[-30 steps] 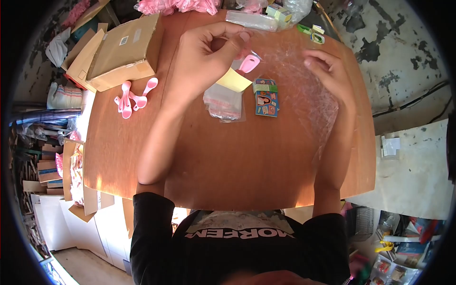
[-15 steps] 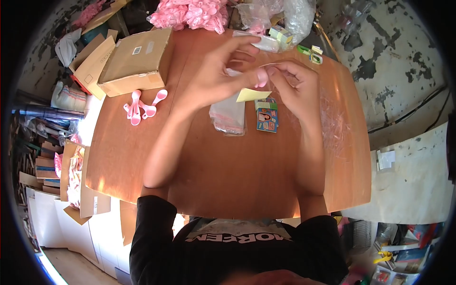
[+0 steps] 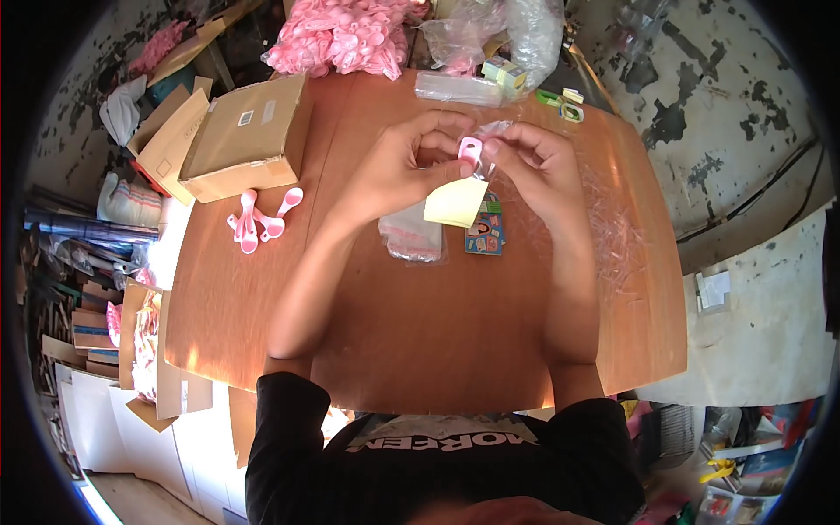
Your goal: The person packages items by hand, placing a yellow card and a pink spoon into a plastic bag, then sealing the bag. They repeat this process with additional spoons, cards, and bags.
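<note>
My left hand (image 3: 411, 162) pinches a pink plastic spoon (image 3: 470, 149) between thumb and fingers, its holed handle end showing. A pale yellow card (image 3: 455, 204) hangs just below the spoon. Close beside it, my right hand (image 3: 538, 162) is closed on a clear plastic bag (image 3: 493, 131), which bunches up around the spoon. Under the hands lie a stack of clear plastic bags (image 3: 411, 236) and a small pile of blue printed cards (image 3: 484, 238). Several pink spoons (image 3: 249, 223) rest on the table to the left.
A closed cardboard box (image 3: 241, 136) stands at the table's left back. Pink spoons in a large heap (image 3: 341, 39) lie at the far edge, beside clear plastic packaging (image 3: 459, 87). Green-framed items (image 3: 560, 103) sit at the back right. Clear plastic scraps (image 3: 617, 232) cover the wooden table's (image 3: 420, 341) right side.
Both hands have come slightly nearer and closer together. The spoon's handle end now points up, with the bag bunched around it, and the yellow card has turned to show its broad face.
</note>
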The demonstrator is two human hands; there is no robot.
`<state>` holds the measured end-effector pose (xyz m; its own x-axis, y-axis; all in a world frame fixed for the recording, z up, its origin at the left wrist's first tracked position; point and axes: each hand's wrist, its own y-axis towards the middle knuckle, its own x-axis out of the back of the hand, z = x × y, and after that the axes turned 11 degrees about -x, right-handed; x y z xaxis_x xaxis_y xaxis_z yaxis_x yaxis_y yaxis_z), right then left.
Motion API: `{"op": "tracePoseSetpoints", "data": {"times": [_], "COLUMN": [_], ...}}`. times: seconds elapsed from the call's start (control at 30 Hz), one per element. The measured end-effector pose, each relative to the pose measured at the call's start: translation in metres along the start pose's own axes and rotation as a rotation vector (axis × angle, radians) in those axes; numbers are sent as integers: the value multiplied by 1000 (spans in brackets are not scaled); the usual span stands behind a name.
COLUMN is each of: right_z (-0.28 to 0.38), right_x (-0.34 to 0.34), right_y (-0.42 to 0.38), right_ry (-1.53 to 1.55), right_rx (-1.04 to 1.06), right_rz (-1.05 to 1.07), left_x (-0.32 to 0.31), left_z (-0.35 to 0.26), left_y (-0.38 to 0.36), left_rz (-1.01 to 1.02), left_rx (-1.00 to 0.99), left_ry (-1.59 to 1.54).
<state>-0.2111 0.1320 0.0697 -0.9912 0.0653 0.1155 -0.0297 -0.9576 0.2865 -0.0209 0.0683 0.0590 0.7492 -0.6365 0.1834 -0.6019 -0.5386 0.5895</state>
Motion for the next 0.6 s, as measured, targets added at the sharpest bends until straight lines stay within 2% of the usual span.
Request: {"op": "tracePoseSetpoints", "data": {"times": [0.17, 0.33, 0.6], "right_z": [2, -2, 6], "right_x": [1, 3, 8], "right_y": [-1, 2, 1], "right_ry": [-27, -19, 69], "right_rx": [28, 51, 57], "right_rz": [-74, -148, -23], "left_x": [3, -1, 10], "left_z": [11, 4, 4], "left_y": [1, 0, 0], "left_rz": [-87, -176, -215], "left_rx": [-84, -54, -35], "left_ry": [-153, -96, -117]}}
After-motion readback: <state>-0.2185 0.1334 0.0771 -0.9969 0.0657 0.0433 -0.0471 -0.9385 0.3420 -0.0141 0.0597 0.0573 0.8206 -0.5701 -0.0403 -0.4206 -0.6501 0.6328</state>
